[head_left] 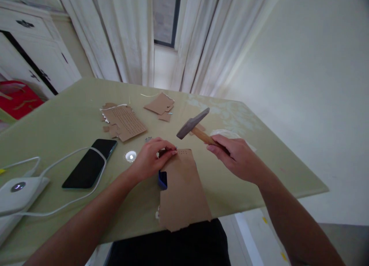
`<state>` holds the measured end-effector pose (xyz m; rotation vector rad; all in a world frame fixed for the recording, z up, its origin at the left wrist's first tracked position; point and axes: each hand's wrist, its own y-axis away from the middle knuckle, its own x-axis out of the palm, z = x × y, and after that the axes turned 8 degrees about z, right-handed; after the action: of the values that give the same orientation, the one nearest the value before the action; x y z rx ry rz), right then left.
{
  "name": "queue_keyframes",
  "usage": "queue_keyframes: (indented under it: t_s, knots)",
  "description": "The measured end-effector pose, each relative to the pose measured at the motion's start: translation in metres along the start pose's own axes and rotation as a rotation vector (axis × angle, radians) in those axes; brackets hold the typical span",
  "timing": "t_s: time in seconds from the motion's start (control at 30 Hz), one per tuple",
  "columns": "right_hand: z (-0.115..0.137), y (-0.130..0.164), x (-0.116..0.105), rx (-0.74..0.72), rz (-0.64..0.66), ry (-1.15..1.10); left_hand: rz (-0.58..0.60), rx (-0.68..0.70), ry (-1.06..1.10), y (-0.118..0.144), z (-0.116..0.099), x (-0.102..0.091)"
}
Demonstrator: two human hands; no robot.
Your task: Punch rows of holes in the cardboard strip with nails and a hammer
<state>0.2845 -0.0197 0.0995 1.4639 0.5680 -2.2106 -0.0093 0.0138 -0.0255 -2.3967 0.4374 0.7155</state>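
Observation:
In my right hand is a hammer, gripped by its wooden handle. Its grey metal head is raised above the table, up and to the right of my left hand. That hand's thumb and forefinger pinch together at the far left corner of a brown cardboard piece. A tiny dark tip shows at the fingertips, too small to name. Rows of small dots mark the cardboard's far end beside the fingers. Under its left side, a dark blue object is partly covered.
Dotted cardboard scraps and another cardboard stack lie farther back. To the left are a black phone, a white cable and a white power strip. A small shiny round thing is near my left wrist. Crumpled white plastic lies behind my right hand.

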Motion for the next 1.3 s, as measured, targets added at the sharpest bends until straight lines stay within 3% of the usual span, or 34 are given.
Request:
queue_keyframes:
  t_s: [0.23,0.43,0.6,0.8,1.0,1.17,1.3]
  knots:
    - [0.015,-0.001,-0.002,-0.023,0.164,0.196,0.002,0.004,-0.012,-0.001,0.002,0.001]
    - [0.022,0.002,-0.012,0.000,0.044,0.181,0.011,0.046,0.014,-0.002,0.002,0.001]
    - [0.023,0.005,-0.003,-0.003,0.212,0.281,0.062,0.051,0.001,-0.004,0.000,0.000]
    - [0.023,0.008,-0.001,0.034,0.075,0.182,0.077,0.038,0.060,-0.006,-0.002,0.000]
    - [0.022,0.007,0.007,0.028,0.209,0.164,0.091,-0.020,0.064,-0.006,-0.002,-0.003]
    - [0.021,0.010,-0.002,0.042,0.026,0.080,0.155,-0.105,0.083,-0.004,-0.004,-0.004]
    - [0.013,0.008,0.011,0.062,0.155,0.095,0.185,-0.153,0.082,-0.003,-0.006,-0.004]
